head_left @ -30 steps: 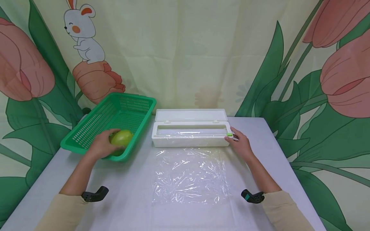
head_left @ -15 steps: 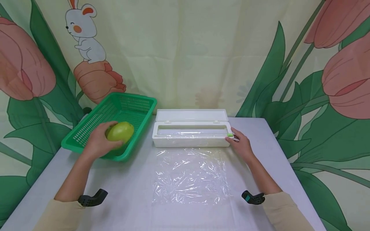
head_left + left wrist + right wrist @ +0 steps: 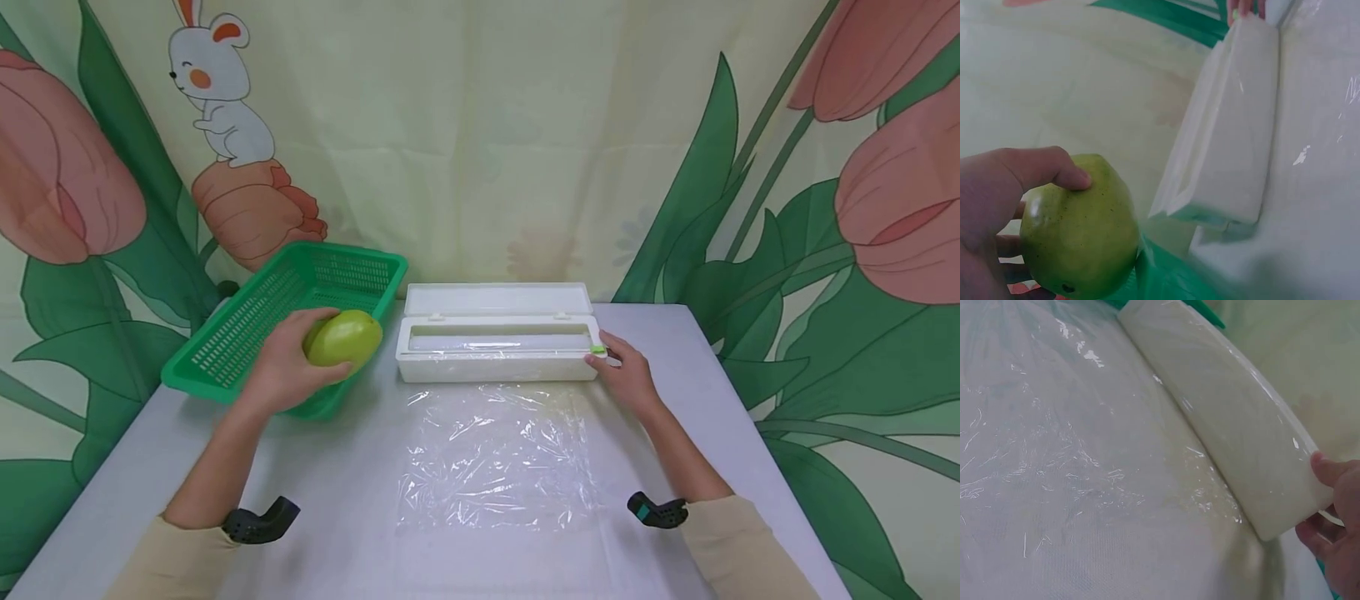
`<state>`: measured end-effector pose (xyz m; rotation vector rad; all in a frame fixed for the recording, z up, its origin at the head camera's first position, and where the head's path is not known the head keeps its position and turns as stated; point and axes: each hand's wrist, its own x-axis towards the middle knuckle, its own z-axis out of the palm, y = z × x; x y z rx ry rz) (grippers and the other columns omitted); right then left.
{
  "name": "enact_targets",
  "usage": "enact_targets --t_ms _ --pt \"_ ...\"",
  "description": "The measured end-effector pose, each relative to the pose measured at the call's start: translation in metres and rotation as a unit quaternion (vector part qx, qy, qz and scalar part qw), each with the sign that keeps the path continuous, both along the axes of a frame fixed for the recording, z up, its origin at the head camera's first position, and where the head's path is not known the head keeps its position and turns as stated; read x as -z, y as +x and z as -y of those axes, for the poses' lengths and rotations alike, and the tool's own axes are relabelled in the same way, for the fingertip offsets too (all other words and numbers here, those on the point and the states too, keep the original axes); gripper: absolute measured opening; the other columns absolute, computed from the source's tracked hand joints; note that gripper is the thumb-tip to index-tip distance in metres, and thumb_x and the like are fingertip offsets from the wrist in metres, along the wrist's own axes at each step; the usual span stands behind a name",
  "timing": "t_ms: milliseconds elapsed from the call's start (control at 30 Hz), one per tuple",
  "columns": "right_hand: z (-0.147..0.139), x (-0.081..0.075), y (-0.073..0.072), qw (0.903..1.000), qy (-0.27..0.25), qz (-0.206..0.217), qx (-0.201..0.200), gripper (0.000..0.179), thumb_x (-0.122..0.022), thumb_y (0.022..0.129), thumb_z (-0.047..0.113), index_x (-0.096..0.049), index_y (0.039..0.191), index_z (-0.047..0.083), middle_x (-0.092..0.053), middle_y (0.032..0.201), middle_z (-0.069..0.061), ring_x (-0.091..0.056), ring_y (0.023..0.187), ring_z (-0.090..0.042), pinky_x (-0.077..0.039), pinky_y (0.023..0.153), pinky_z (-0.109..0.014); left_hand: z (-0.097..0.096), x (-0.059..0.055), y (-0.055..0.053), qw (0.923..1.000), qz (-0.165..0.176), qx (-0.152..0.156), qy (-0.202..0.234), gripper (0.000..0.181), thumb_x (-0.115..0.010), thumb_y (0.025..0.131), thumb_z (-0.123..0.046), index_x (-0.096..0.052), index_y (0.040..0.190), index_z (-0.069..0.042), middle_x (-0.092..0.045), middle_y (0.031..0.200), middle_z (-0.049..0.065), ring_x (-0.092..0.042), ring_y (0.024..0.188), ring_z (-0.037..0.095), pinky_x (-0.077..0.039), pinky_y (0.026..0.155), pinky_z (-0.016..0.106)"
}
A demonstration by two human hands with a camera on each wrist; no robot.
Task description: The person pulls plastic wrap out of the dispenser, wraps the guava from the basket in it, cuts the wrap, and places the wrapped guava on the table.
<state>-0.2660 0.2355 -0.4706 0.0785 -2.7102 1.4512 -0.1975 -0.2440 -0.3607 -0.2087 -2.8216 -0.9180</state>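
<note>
My left hand (image 3: 288, 362) holds a green oval fruit (image 3: 347, 337), smooth and mango-like, over the right rim of the green basket (image 3: 187, 371). In the left wrist view, the thumb lies on top of the fruit (image 3: 1082, 231), which has a small dark spot low on it; the other fingers are partly hidden behind. At the right end of a white cling film dispenser (image 3: 495, 368), my right hand (image 3: 626, 375) grips the corner beside a small green piece (image 3: 597, 350). The dispenser's lid (image 3: 497, 298) stands raised at the back. A sheet of cling film (image 3: 495, 458) stretches from its front across the table.
The basket stands at the back left of the white-covered table (image 3: 337, 517), close to the dispenser. Behind the table hangs a curtain (image 3: 450, 167) printed with tulips and a rabbit. The table's right edge runs past my right forearm.
My left hand has lifted the green oval fruit out of the basket's front part and moved it right, over the rim. My right hand has stayed on the cling film dispenser.
</note>
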Motion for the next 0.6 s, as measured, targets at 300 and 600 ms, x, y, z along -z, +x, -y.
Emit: enact_targets --t_ms 300,600 --pt "0.000 -0.001 0.001 0.9999 0.011 -0.006 0.001 0.064 -0.064 0.094 0.023 -0.036 0.148 0.003 -0.036 0.154 -0.018 -0.047 0.132 -0.036 -0.046 0.103 -0.049 -0.031 0.003 0.001 0.9986 -0.013 0.052 0.004 0.070 -0.080 0.075 -0.022 -0.049 0.137 -0.014 -0.049 0.135 0.012 -0.047 0.112 0.031 -0.045 0.083 0.050" --pt "0.000 -0.002 0.001 0.9997 0.023 -0.003 0.002 0.064 -0.063 0.095 0.024 -0.035 0.148 0.002 -0.035 0.154 -0.019 -0.047 0.132 -0.038 -0.044 0.105 -0.050 -0.065 0.011 0.000 0.9955 -0.002 0.091 0.027 0.072 -0.083 0.071 -0.024 -0.051 0.136 -0.018 -0.051 0.134 0.007 -0.050 0.112 0.028 -0.048 0.085 0.047"
